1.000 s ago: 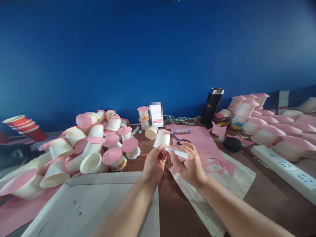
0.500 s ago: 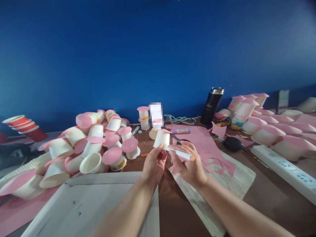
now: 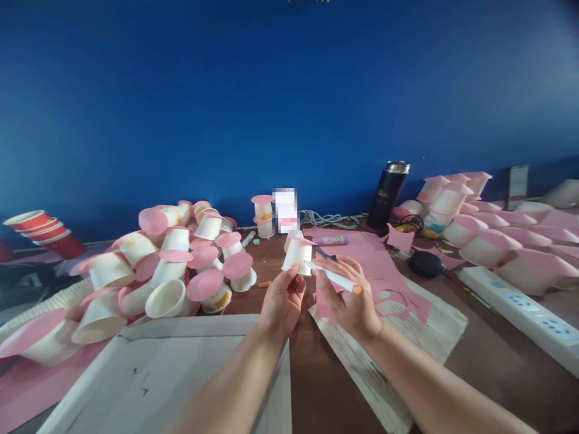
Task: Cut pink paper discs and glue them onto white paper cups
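So your left hand (image 3: 283, 298) pinches the upturned paper cup (image 3: 297, 255) mid-desk while your right hand (image 3: 346, 295) grips the marker (image 3: 333, 278) against it. Capped cups (image 3: 181, 265) piled left, pink paper (image 3: 375, 265) remaining right.

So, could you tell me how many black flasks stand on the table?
1: the black flask stands upright at the back of the table, by the blue wall, right of centre. Others may be hidden behind the cups.
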Motion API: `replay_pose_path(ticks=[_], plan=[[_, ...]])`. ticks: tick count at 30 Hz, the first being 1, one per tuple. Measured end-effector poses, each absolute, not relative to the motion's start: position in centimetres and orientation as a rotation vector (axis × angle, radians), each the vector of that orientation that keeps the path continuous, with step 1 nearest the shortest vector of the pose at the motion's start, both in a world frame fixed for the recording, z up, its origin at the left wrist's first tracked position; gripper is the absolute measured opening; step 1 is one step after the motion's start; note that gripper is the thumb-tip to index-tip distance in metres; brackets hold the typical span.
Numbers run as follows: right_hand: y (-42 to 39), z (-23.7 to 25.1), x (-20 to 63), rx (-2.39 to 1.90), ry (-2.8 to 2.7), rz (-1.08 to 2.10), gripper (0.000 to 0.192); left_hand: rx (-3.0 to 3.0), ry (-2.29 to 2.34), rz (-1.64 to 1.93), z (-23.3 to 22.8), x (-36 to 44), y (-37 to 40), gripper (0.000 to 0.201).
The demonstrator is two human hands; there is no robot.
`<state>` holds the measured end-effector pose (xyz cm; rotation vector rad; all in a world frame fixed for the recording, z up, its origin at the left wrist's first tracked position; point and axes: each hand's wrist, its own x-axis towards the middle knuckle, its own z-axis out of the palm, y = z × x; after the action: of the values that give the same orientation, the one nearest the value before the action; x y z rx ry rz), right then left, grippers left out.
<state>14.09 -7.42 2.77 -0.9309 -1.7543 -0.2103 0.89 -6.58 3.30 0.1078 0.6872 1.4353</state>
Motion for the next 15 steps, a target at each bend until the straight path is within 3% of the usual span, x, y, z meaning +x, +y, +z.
replay_pose_path(ticks=[15], plan=[[-7.69, 2.94, 14.12, -0.921, -1.755, -0.195, 0.023, 0.176, 0.711, 1.415, 2.98, 0.76, -6.45, 0.006]])
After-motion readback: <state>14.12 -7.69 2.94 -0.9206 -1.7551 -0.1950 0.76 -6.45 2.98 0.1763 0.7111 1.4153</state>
